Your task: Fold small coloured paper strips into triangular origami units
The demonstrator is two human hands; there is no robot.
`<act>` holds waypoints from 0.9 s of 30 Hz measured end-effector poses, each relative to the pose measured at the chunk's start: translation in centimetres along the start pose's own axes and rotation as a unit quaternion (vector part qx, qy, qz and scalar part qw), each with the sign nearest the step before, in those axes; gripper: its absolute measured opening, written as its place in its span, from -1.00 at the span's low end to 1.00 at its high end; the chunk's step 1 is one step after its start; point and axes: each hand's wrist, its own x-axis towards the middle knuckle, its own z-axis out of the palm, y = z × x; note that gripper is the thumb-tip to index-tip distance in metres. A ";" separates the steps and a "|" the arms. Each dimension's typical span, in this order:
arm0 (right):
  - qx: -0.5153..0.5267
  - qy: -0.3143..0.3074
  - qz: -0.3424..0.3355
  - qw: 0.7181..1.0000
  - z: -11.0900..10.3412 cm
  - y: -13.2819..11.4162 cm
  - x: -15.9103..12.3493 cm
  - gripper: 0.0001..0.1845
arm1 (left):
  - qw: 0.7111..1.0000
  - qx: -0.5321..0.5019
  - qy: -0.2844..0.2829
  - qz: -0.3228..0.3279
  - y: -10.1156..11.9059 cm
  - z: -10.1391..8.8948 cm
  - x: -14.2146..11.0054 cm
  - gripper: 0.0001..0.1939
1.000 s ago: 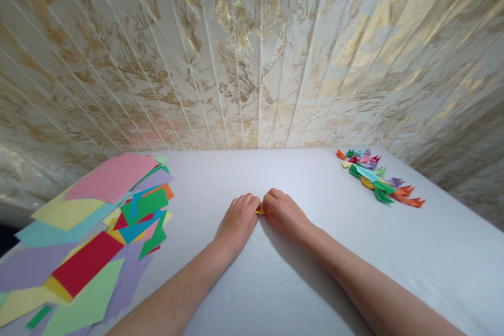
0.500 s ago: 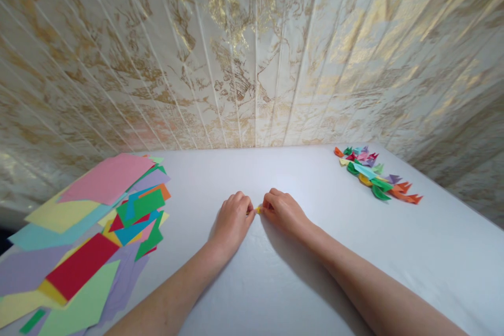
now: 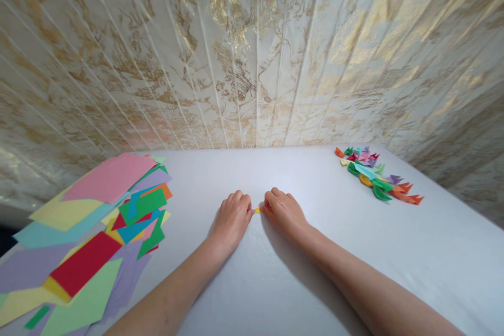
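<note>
My view shows a small yellow paper piece [image 3: 258, 210] low over or on the white table [image 3: 299, 273], front and centre; its visible part runs roughly left to right, narrowing toward the left hand [image 3: 233, 215]; which end is its front I cannot tell. It spans the gap between both hands; the left fingertips meet its left end; the right hand [image 3: 284, 212] is closed on its right end, pinching it; the left pinch is partly hidden, closure unconfirmed.

Hands [image 3: 258, 210] pinching yellow paper [image 3: 258, 210], colored sheets [image 3: 112, 176], folded shapes [image 3: 381, 187]
</note>
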 end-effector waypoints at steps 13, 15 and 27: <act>0.148 -0.008 0.050 0.988 0.0 0.8 0.4 -0.94 | 0.998 -0.052 -0.045 0.005 -1.1 -0.3 0.6 -0.91; 0.151 -0.011 0.059 0.987 0.0 0.8 0.6 -0.87 | 0.997 -0.057 -0.048 0.000 -1.2 -0.4 0.6 -0.92; 0.134 -0.001 0.073 0.988 0.0 0.6 0.8 -0.95 | 0.995 -0.085 -0.052 -0.003 -1.6 -0.1 1.0 -0.91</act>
